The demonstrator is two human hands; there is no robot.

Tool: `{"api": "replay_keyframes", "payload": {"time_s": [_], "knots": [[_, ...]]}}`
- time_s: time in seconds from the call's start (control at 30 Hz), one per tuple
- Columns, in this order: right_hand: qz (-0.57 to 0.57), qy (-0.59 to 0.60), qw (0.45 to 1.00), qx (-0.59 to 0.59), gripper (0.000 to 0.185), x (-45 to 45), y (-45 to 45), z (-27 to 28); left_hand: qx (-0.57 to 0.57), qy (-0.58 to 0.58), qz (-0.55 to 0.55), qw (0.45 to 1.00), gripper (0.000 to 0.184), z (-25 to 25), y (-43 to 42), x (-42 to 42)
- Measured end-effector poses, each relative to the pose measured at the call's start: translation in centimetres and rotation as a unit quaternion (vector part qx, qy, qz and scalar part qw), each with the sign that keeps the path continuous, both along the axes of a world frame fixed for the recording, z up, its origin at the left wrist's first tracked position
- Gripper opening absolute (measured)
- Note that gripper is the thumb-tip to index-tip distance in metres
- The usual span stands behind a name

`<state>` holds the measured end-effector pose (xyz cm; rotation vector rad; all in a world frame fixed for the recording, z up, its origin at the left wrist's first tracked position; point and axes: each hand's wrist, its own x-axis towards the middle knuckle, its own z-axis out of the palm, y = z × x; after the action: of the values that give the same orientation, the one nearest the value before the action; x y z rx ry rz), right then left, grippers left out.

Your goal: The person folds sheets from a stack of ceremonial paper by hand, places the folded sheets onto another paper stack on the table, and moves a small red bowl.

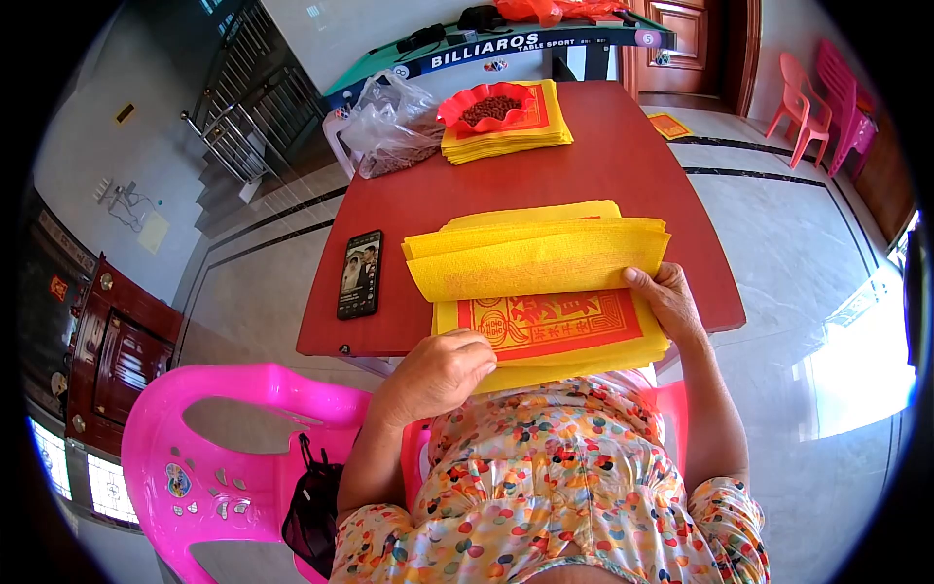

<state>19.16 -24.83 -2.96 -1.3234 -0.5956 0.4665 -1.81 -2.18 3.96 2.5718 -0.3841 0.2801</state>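
Note:
A stack of yellow joss paper sheets [525, 261] lies at the near edge of the red table, its upper sheets folded back away from me. Below the fold a red panel with gold Chinese characters [555, 326] shows on the sheet underneath. My right hand [669, 300] grips the stack's right edge, thumb on top of the folded sheets and fingers mostly hidden behind. At the lower left corner of the stack, my left hand [436, 375] is closed with curled fingers against the paper; its fingertips are partly hidden. A black phone [360, 274] with a lit screen rests left of the stack.
Farther back on the red table [642, 146] sit another yellow paper stack [550, 127], a red scalloped dish [486, 105] of small brown pieces and a clear plastic bag [389, 122]. Beyond stands a billiard table [506, 46]. A pink chair [209, 467] with a black bag [313, 506] is at left.

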Motion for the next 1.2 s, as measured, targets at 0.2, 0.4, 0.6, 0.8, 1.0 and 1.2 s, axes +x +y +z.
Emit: {"api": "replay_keyframes", "payload": {"time_s": [0.2, 0.4, 0.6, 0.8, 1.0, 1.2], "knots": [[-0.002, 0.003, 1.0, -0.003, 0.035, -0.04, 0.03, 0.02, 0.008, -0.006, 0.003, 1.0, 0.007, -0.19, 0.03, 0.02], [0.0, 0.01, 1.0, 0.001, 0.036, -0.11, 0.09, 0.1, 0.019, 0.022, 0.006, 1.0, 0.008, -0.16, 0.04, 0.07], [-0.002, 0.008, 1.0, 0.003, 0.037, 0.05, 0.07, -0.13, -0.026, 0.045, -0.026, 0.998, 0.009, -0.33, 0.44, 0.14], [0.001, 0.003, 1.0, 0.001, 0.037, 0.04, 0.04, -0.06, -0.011, 0.079, -0.034, 0.996, 0.016, -0.57, 0.67, 0.22], [0.004, 0.006, 1.0, 0.004, 0.036, -0.03, 0.01, -0.04, -0.02, 0.084, -0.034, 0.996, 0.016, -0.66, 0.73, 0.24], [0.003, 0.008, 1.0, 0.001, 0.036, 0.01, -0.02, -0.02, -0.021, 0.106, -0.043, 0.993, 0.017, -0.45, 0.86, 0.27]]}}
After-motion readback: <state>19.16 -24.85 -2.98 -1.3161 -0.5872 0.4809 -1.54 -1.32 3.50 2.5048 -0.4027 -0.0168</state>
